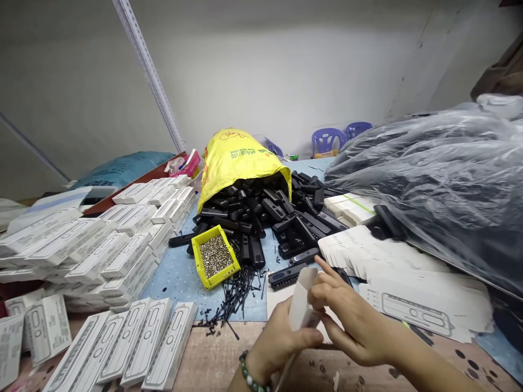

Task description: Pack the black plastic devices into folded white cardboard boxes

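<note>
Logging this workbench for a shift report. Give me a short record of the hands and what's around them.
left hand: holds folded white card; beaded bracelet on wrist
right hand: holds same card
nearby: yellow tray of small metal parts; loose black pins
rest: yellow woven sack spilling black plastic parts; stacked white boxes
</note>
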`<state>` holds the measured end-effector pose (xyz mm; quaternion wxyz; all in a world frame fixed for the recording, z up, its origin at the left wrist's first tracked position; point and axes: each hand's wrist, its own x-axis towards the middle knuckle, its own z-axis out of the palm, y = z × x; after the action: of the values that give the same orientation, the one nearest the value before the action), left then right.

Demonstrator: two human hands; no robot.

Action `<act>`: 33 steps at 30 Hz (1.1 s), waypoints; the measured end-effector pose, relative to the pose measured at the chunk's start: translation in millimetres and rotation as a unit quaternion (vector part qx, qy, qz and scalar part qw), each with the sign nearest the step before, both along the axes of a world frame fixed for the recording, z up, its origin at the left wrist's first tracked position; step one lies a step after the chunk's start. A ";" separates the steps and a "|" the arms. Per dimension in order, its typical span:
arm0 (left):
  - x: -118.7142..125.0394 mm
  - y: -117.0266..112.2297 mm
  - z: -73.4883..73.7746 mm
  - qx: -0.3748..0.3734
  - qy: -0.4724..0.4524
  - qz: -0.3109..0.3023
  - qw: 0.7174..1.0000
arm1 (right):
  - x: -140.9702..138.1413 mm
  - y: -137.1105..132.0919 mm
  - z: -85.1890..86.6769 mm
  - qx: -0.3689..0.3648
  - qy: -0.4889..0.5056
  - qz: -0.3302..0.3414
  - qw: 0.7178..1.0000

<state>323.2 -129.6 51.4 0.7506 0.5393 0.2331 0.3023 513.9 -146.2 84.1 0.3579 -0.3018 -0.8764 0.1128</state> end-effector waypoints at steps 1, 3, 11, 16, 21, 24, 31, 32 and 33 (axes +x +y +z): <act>-1.9 -0.8 -0.4 -0.005 0.000 0.003 1.000 | 0.2 1.0 -1.0 -0.037 0.031 0.002 0.999; -5.7 -1.0 -0.2 -0.002 0.006 0.002 1.000 | -1.8 3.2 -6.8 -0.147 0.161 -0.006 0.976; -10.2 -6.9 -1.0 0.101 0.147 0.049 0.983 | -49.4 14.7 -37.0 -0.469 0.374 -0.073 0.797; -13.9 -12.7 -17.6 0.381 0.313 0.288 0.820 | -62.6 12.7 -39.3 -0.275 0.338 -0.123 0.892; -22.4 -5.9 -28.7 0.532 0.335 0.365 0.686 | -60.1 4.7 -33.2 -0.264 0.243 -0.033 0.933; -27.4 -6.9 -29.3 0.517 0.318 0.376 0.700 | -63.9 5.5 -33.9 -0.290 0.305 -0.051 0.906; -34.9 -13.4 -12.4 0.327 0.367 0.353 0.797 | -76.0 3.4 -49.6 -0.227 0.286 -0.042 0.930; -38.8 -12.8 -7.5 0.303 0.356 0.342 0.815 | -74.4 7.4 -49.4 -0.234 0.290 -0.041 0.927; -44.2 -11.7 -2.6 0.278 0.335 0.320 0.842 | -72.1 13.4 -48.0 -0.253 0.309 -0.045 0.916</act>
<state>279.0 -141.3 48.7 0.3073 0.6890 0.5361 0.3788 441.7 -132.8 36.1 0.5272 -0.3715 -0.6498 0.4022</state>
